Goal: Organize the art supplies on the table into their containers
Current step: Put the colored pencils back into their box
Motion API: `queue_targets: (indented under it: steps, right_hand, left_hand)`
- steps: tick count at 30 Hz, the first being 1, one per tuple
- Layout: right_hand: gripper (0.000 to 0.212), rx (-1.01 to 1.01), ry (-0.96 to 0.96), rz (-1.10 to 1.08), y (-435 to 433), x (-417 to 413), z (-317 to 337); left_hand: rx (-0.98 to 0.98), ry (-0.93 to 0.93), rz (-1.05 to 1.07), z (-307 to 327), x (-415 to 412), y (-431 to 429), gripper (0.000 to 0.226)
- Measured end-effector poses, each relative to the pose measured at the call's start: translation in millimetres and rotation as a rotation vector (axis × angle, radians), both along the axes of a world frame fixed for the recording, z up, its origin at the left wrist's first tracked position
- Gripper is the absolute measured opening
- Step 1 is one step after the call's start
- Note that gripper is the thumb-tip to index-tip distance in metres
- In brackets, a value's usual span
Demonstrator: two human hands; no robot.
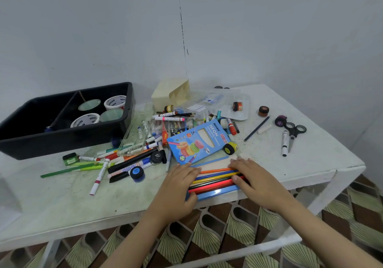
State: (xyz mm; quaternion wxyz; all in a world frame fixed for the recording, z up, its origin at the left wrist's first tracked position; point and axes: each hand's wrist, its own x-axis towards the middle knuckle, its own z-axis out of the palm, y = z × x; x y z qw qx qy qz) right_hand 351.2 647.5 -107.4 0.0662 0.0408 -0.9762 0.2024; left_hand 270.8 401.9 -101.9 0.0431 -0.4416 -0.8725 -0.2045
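- Closest to us, our left hand (178, 184) grips the left end of the pencil tray (219, 192), with the fingers bent over the top and the thumb on its near edge.
- Our right hand (255, 182) lies flat on the right end, fingers straight and spread, the thumb resting on the coloured pencils (215, 177).
- The coloured pencils lie side by side in the tray between our hands, at the front edge of the table (62, 201).
- Just behind them lies the blue pencil box (196, 143), tilted, with a yellow and black roll (230, 148) touching its right corner.
- To the left we see a loose heap of markers (132, 159), a blue paint jar (137, 173) and a green pencil (68, 170) lying apart from the heap.
- A clear plastic case (136, 135) leans against the heap, beside the black bin (62, 141).
- The bin stands at the far left and holds rolls of tape (85, 120) in its right compartment.
- On the right, well apart from the heap, lie the scissors (295, 130), a white marker (285, 143), a dark pencil (257, 128) and a few small jars (263, 111).
- Farthest back, a cream container (165, 93) lies on its side near the wall.
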Motion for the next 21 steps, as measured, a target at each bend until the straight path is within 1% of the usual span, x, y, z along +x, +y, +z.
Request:
queue_targets:
  steps: [4, 8, 10, 13, 15, 18, 21]
  right_hand:
    - [0.063, 0.015, -0.030, 0.002, 2, -2, 1]
    - [0.084, 0.023, -0.040, 0.011, 2, -5, -1]
    - [0.090, 0.021, -0.042, 0.016, 3, -4, -1]
    - [0.093, 0.094, -0.034, 0.026, 3, -2, -1]
    - [0.093, 0.144, -0.020, 0.018, 4, -3, -2]
    - [0.094, 0.110, -0.017, 0.014, 5, -5, -5]
    - [0.094, 0.015, -0.006, 0.015, 6, -7, -1]
  left_hand:
    - [0.038, 0.022, -0.013, -2, -1, 0, 0.064]
    - [0.082, 0.038, -0.029, -7, -1, -2, 0.052]
    - [0.087, 0.048, -0.028, -9, -2, -4, 0.048]
    - [0.094, 0.064, -0.021, -11, -4, -9, 0.046]
    - [0.096, 0.061, -0.007, -13, -5, -12, 0.050]
    - [0.073, 0.083, 0.001, -14, -6, -13, 0.052]
    - [0.079, 0.111, 0.003, -11, -7, -10, 0.046]
